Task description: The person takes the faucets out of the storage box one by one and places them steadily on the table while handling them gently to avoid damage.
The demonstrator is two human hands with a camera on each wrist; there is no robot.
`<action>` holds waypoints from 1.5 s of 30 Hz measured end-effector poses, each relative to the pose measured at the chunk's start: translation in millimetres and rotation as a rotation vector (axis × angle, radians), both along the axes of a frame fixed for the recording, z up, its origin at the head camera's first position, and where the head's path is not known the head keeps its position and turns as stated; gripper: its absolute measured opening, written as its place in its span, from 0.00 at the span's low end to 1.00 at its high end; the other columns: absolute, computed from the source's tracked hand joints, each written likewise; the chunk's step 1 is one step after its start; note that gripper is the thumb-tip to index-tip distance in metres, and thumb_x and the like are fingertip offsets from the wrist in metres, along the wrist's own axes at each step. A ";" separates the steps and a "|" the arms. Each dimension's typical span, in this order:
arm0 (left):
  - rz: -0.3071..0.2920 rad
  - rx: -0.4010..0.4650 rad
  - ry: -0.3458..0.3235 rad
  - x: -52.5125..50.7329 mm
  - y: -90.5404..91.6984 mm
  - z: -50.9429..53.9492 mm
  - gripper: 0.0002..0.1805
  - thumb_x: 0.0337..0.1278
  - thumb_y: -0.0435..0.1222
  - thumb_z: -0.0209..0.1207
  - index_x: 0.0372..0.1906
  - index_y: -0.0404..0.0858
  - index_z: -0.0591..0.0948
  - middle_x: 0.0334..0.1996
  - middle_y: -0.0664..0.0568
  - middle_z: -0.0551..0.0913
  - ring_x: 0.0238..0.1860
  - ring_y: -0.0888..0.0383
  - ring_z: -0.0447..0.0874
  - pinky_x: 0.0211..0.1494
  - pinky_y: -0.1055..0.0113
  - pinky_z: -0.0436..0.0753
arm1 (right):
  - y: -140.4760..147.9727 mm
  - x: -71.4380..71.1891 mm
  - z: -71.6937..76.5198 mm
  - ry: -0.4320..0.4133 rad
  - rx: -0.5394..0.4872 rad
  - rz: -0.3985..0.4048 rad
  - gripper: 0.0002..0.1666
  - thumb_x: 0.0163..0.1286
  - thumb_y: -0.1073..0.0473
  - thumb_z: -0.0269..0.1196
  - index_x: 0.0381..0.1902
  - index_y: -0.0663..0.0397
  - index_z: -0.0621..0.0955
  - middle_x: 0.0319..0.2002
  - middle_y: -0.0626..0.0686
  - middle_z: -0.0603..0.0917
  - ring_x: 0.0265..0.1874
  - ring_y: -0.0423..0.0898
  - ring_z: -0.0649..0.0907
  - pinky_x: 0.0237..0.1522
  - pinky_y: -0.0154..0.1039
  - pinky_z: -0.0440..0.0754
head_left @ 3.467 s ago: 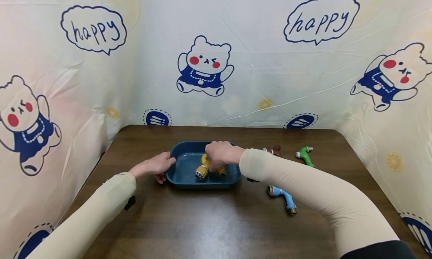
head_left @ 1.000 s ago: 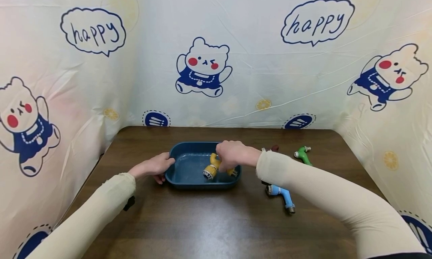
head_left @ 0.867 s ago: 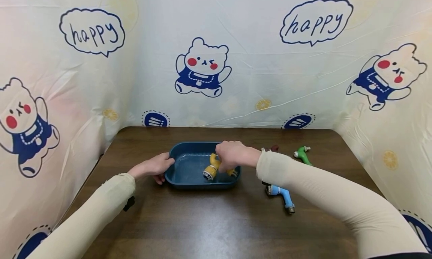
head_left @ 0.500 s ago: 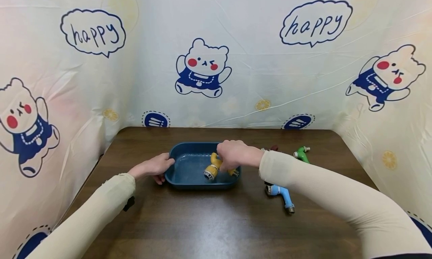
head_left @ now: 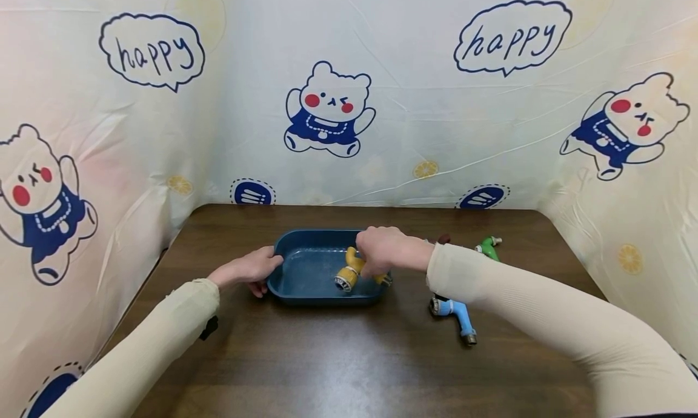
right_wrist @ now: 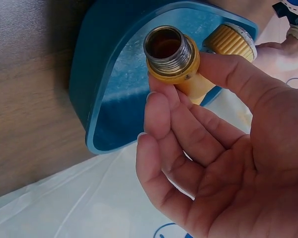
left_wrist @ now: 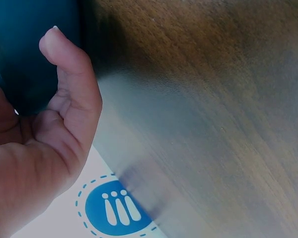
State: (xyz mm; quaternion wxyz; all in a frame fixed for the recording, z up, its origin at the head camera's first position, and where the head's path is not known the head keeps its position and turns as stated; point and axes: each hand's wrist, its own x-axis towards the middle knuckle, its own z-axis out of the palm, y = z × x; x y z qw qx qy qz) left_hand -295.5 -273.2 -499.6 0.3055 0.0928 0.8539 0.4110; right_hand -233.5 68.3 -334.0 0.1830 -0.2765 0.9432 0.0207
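Note:
A blue rectangular tray sits on the brown table. My left hand grips its left rim, the thumb over the top edge; in the left wrist view a finger curls beside the dark tray wall. Over the tray's right part, my right hand holds a yellow pipe fitting with a ribbed collar. Seen from the right wrist, the thumb and fingertips pinch the fitting near its threaded metal end, which points toward the camera. Part of the fitting's body is hidden by the fingers.
Right of the tray lie a light-blue angled fitting and, further back, a green branched fitting. A dark red piece shows only partly behind the right forearm. A patterned cloth hangs behind the table.
The right hand has shifted to the right with the yellow fitting, most since the earliest frame and slightly in the last half second. The left hand stays at the tray's rim.

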 end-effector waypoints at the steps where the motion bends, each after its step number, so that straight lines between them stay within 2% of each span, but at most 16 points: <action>1: 0.019 0.006 -0.016 -2.6 -0.8 -3.4 0.20 0.84 0.45 0.43 0.65 0.34 0.67 0.29 0.39 0.81 0.22 0.47 0.86 0.26 0.52 0.91 | 0.8 0.2 0.2 -0.001 -0.002 0.001 0.16 0.67 0.48 0.75 0.26 0.49 0.83 0.25 0.47 0.84 0.24 0.43 0.82 0.26 0.36 0.84; 10: 0.077 0.042 -0.069 -29.1 -13.8 -35.6 0.20 0.81 0.45 0.48 0.63 0.36 0.69 0.29 0.31 0.83 0.22 0.39 0.86 0.26 0.41 0.89 | 8.5 3.9 0.1 -0.018 -0.040 0.000 0.15 0.67 0.51 0.75 0.25 0.49 0.83 0.23 0.47 0.83 0.22 0.42 0.81 0.23 0.35 0.81; 15: 0.059 0.049 -0.058 -27.0 -15.2 -34.8 0.21 0.81 0.45 0.47 0.64 0.35 0.68 0.28 0.31 0.83 0.22 0.39 0.86 0.26 0.42 0.89 | 11.4 7.1 0.5 -0.022 -0.056 -0.001 0.14 0.66 0.51 0.75 0.25 0.49 0.84 0.23 0.47 0.83 0.22 0.43 0.81 0.23 0.35 0.82; 16: 0.052 0.053 -0.052 -24.8 -14.7 -32.4 0.21 0.82 0.45 0.47 0.64 0.34 0.68 0.27 0.32 0.83 0.21 0.40 0.86 0.25 0.43 0.89 | 11.8 7.5 0.2 -0.025 -0.059 -0.003 0.14 0.67 0.51 0.75 0.26 0.49 0.84 0.24 0.47 0.83 0.22 0.43 0.81 0.23 0.35 0.82; 17: 0.023 0.047 -0.022 -14.4 -8.5 -20.3 0.20 0.82 0.44 0.46 0.64 0.34 0.67 0.27 0.34 0.82 0.20 0.42 0.85 0.24 0.46 0.90 | 12.4 8.0 -0.1 -0.026 -0.062 -0.003 0.14 0.67 0.51 0.75 0.26 0.49 0.84 0.24 0.47 0.83 0.22 0.43 0.81 0.23 0.35 0.82; 23: -0.064 -0.008 0.060 19.7 12.5 28.6 0.20 0.84 0.40 0.40 0.63 0.28 0.65 0.23 0.41 0.80 0.19 0.51 0.83 0.23 0.56 0.89 | 16.6 10.9 -0.9 -0.025 -0.066 -0.009 0.14 0.66 0.51 0.75 0.27 0.50 0.84 0.24 0.46 0.83 0.22 0.43 0.81 0.23 0.35 0.80; 26: -0.053 -0.002 0.043 13.2 8.2 21.6 0.20 0.84 0.41 0.40 0.61 0.27 0.64 0.23 0.40 0.80 0.20 0.50 0.84 0.24 0.55 0.90 | 19.5 12.1 0.1 -0.014 -0.065 -0.008 0.15 0.66 0.51 0.75 0.24 0.49 0.84 0.22 0.46 0.83 0.21 0.43 0.80 0.21 0.35 0.78; 28: -0.037 0.035 0.012 0.5 -1.1 3.3 0.20 0.84 0.43 0.43 0.61 0.29 0.65 0.23 0.40 0.81 0.19 0.50 0.84 0.23 0.54 0.90 | 21.6 12.3 0.3 -0.009 -0.065 -0.008 0.15 0.66 0.51 0.75 0.24 0.49 0.84 0.22 0.46 0.83 0.21 0.43 0.79 0.21 0.35 0.78; 31: -0.008 0.011 0.009 11.2 8.2 19.9 0.20 0.83 0.41 0.43 0.62 0.28 0.65 0.24 0.39 0.81 0.19 0.50 0.83 0.25 0.54 0.90 | 24.0 11.8 0.4 -0.011 -0.067 -0.017 0.14 0.66 0.51 0.75 0.26 0.49 0.85 0.24 0.47 0.83 0.23 0.44 0.81 0.23 0.36 0.81; 33: 0.010 0.024 -0.001 6.5 5.0 13.2 0.20 0.83 0.43 0.44 0.62 0.30 0.66 0.24 0.40 0.81 0.19 0.51 0.83 0.24 0.55 0.90 | 25.2 11.7 0.4 -0.013 -0.063 -0.023 0.14 0.66 0.50 0.75 0.27 0.49 0.85 0.25 0.46 0.83 0.24 0.44 0.82 0.24 0.36 0.82; 35: 0.025 -0.001 0.001 8.9 7.5 16.1 0.19 0.83 0.42 0.43 0.63 0.31 0.67 0.25 0.39 0.81 0.20 0.50 0.83 0.25 0.54 0.90 | 26.2 12.2 0.7 -0.008 -0.052 -0.022 0.14 0.66 0.50 0.75 0.26 0.49 0.85 0.24 0.46 0.82 0.24 0.44 0.81 0.23 0.36 0.81; 38: 0.009 0.023 -0.007 -9.3 -6.5 -12.4 0.20 0.84 0.45 0.44 0.63 0.33 0.67 0.26 0.39 0.82 0.20 0.48 0.84 0.24 0.52 0.90 | 28.2 13.6 0.7 0.002 -0.040 -0.014 0.17 0.66 0.50 0.75 0.22 0.49 0.83 0.21 0.46 0.80 0.21 0.43 0.78 0.20 0.35 0.75; 39: 0.021 0.006 -0.015 -4.9 -2.5 -5.4 0.20 0.83 0.44 0.44 0.63 0.33 0.67 0.26 0.38 0.82 0.20 0.48 0.85 0.26 0.51 0.91 | 28.9 13.9 0.5 0.004 -0.040 -0.012 0.18 0.66 0.50 0.75 0.21 0.49 0.83 0.20 0.45 0.80 0.20 0.42 0.78 0.20 0.35 0.74; 40: -0.007 0.005 0.004 -3.0 -1.6 -3.0 0.20 0.84 0.43 0.43 0.62 0.30 0.66 0.25 0.38 0.81 0.20 0.48 0.84 0.24 0.52 0.90 | 29.5 14.2 0.2 0.005 -0.042 -0.011 0.18 0.66 0.50 0.75 0.20 0.49 0.83 0.20 0.45 0.80 0.20 0.42 0.78 0.20 0.35 0.74; 42: -0.040 -0.005 0.032 8.9 6.2 15.7 0.20 0.84 0.41 0.41 0.61 0.27 0.65 0.23 0.40 0.81 0.19 0.50 0.84 0.23 0.55 0.90 | 30.8 14.6 -0.5 0.001 -0.056 -0.011 0.17 0.66 0.51 0.75 0.21 0.49 0.83 0.21 0.46 0.81 0.21 0.42 0.79 0.20 0.35 0.76; 45: -0.031 -0.021 0.032 27.4 20.8 46.0 0.19 0.83 0.38 0.41 0.61 0.25 0.64 0.23 0.41 0.80 0.19 0.52 0.82 0.24 0.57 0.90 | 33.2 15.0 -2.4 -0.003 -0.070 -0.014 0.15 0.66 0.51 0.75 0.23 0.49 0.84 0.22 0.46 0.82 0.22 0.43 0.80 0.21 0.36 0.78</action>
